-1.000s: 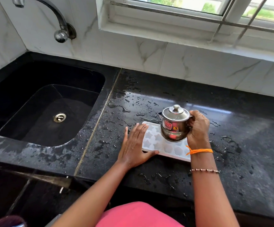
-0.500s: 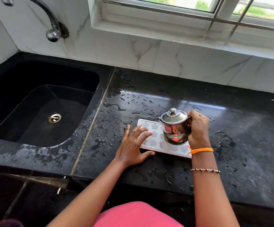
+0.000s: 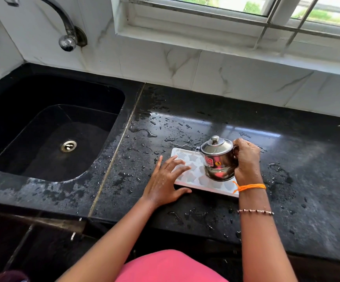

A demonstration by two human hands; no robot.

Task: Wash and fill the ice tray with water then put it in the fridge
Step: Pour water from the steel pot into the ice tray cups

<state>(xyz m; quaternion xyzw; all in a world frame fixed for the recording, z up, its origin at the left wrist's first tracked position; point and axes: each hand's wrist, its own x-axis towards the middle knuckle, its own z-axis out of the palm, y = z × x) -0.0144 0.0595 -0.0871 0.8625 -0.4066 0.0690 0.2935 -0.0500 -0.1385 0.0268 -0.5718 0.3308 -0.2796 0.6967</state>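
Note:
A white ice tray (image 3: 193, 171) with star-shaped cells lies flat on the wet black counter (image 3: 307, 180). My left hand (image 3: 166, 181) rests spread on the tray's left end, fingers apart, thumb along its near edge. My right hand (image 3: 246, 160) grips the handle of a small lidded steel jug (image 3: 219, 158) with a red label. The jug hangs just above the right half of the tray, tilted slightly to the left, and hides part of the tray.
A black sink (image 3: 49, 135) with a steel drain (image 3: 68, 145) lies to the left. A steel tap (image 3: 67, 27) juts from the tiled wall above it. A window sill (image 3: 226, 39) runs behind the counter. Water drops dot the counter around the tray.
The jug has tipped a little more to the left over the tray. My left hand stays on the tray's left end. The camera view has shifted slightly.

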